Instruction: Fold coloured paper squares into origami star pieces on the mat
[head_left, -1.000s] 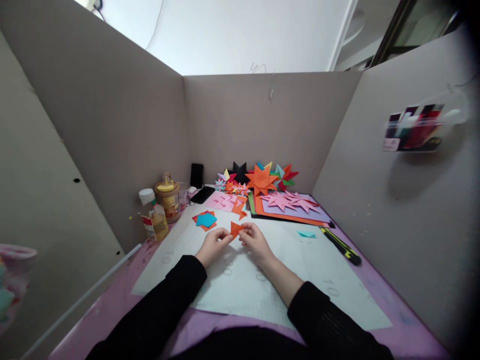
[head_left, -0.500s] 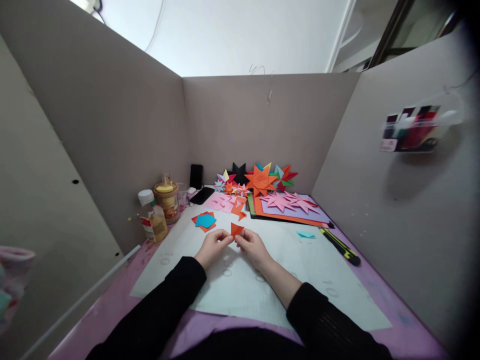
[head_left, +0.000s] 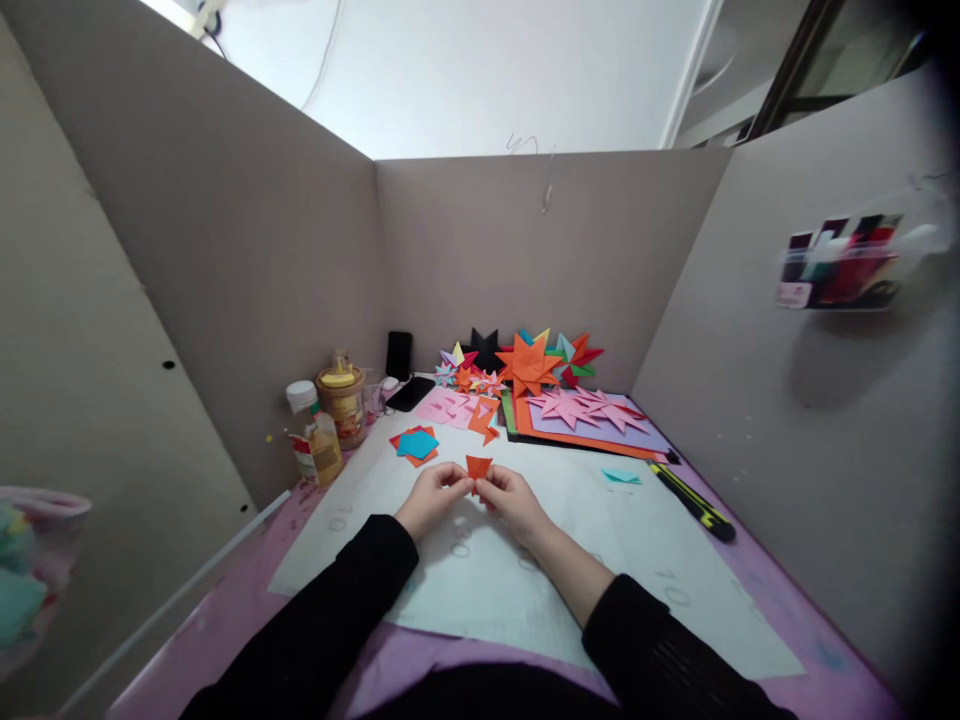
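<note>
A small folded orange paper is pinched between my two hands over the white sheet. My left hand grips its left side, fingers closed on the lower edge. My right hand holds the right side the same way, its fingertips close to those of the left. Beyond my left hand lie blue and orange paper pieces. A folded light-blue paper rests to the right of my right hand.
Paper stars stand at the back, with pink stars on stacked coloured sheets. A cutter knife lies at the right. Bottles and jars line the left edge, beside a black phone. Grey partitions surround the table.
The whole view has shifted slightly, so things appear a little further right and lower. The orange paper is turned slightly between my fingers, its top edge now more level.
</note>
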